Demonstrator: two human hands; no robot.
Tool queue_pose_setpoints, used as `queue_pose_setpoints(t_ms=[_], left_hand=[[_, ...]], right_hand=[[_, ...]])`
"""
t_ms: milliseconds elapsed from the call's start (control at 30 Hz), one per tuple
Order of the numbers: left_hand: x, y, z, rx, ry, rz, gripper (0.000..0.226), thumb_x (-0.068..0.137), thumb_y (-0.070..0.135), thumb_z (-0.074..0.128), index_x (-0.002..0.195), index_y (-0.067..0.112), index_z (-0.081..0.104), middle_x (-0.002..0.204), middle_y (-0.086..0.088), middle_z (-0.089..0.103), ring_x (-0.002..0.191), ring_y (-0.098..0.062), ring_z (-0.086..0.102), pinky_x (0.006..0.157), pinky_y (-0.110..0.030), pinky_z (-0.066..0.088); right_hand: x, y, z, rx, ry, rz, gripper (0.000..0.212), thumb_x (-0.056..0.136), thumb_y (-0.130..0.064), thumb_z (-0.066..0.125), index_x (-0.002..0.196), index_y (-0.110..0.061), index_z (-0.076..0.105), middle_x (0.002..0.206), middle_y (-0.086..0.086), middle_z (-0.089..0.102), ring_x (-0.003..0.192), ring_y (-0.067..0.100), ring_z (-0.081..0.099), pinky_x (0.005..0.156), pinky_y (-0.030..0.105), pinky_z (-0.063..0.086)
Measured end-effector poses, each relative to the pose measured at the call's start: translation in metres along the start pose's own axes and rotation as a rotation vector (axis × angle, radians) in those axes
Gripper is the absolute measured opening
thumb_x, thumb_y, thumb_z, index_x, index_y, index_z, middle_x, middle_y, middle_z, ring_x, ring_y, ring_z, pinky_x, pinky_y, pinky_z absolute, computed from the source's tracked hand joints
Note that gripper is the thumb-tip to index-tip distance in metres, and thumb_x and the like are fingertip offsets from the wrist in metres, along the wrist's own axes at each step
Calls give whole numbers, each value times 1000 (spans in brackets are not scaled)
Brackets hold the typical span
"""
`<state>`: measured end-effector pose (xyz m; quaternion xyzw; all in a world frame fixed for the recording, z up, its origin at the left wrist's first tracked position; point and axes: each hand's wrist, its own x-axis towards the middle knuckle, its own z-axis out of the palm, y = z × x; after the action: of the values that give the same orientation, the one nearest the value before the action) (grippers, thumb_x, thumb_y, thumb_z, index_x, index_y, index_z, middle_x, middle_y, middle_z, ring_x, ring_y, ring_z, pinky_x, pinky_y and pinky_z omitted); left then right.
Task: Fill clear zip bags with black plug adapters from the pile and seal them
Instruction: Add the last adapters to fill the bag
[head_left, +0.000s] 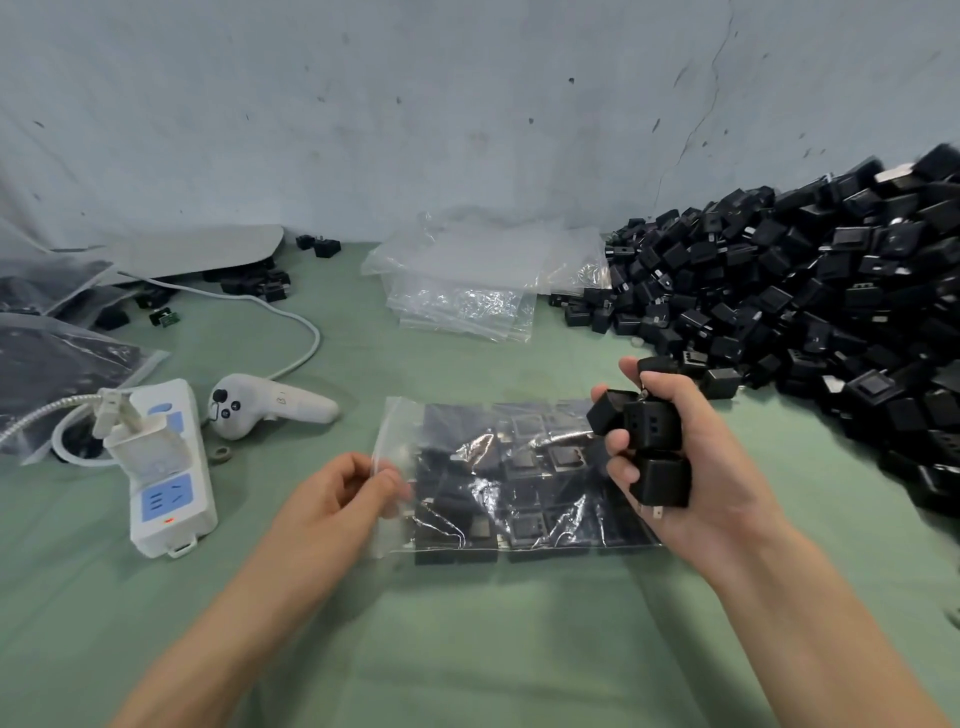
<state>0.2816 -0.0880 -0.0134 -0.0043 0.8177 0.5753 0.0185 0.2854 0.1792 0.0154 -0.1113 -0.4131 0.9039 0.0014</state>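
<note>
A clear zip bag (498, 483) lies flat on the green table, holding several black plug adapters in rows. My left hand (343, 493) pinches the bag's left edge between thumb and fingers. My right hand (691, 467) hovers over the bag's right end, closed around a handful of black plug adapters (649, 441). The big pile of black adapters (810, 312) fills the right side of the table, up against the wall.
A stack of empty clear bags (467, 280) lies at the back centre. At left stand a white power strip (166, 467) with a plugged-in charger, a white handheld controller (260, 405) and its cable. Filled bags (57, 374) and loose adapters sit far left.
</note>
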Motion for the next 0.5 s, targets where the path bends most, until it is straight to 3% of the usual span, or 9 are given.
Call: queue_pose_setpoints(t_ms=[67,167,233,300,400,433,500], left_hand=[[-2,3,4,-21,-5,3,17,100,24,53,92,16,65,90,4,76,76,-2,63,67,-11,44],[-5,6,11,24,-155,9,27,105,27,41,104,6,59,92,14,77,86,6,66,69,-6,40],[-6,10,10,25,-170,17,34,105,29,39,109,3,61,93,17,76,87,4,65,75,-11,39],[-4,11,5,-7,-83,20,29,104,32,41,111,11,60,92,15,76,85,-3,66,74,-22,41],[-3,20,-3,-24,216,155,15,100,37,49,109,29,58,89,18,72,78,-8,65,69,-25,44],[-5,26,-3,-46,234,227,18,97,44,51,108,32,59,91,17,70,76,-6,65,69,-24,45],[-9,40,5,-129,104,313,29,90,59,53,105,36,64,94,11,71,76,-6,67,68,-20,50]], right_hand=[[0,0,0,-1,5,2,25,94,-29,60,119,-25,61,91,7,73,50,14,54,37,21,39],[-1,1,2,4,-5,8,27,93,-29,61,120,-24,61,90,7,73,50,14,54,37,21,38],[-4,3,8,-7,-44,10,30,90,-30,63,119,-23,63,90,7,73,50,14,54,37,22,38],[-6,6,14,-75,-104,-3,29,84,-32,67,112,-24,69,88,8,71,50,16,54,37,24,38],[-11,13,24,-480,-174,-200,11,91,-28,68,97,-36,72,87,0,72,55,14,58,44,25,44],[-12,17,28,-709,-178,-330,16,92,-30,67,104,-41,69,89,-6,72,57,9,59,48,22,45],[-12,30,36,-1182,-175,-627,34,88,-40,66,120,-48,57,96,-13,70,69,3,62,59,19,48]])
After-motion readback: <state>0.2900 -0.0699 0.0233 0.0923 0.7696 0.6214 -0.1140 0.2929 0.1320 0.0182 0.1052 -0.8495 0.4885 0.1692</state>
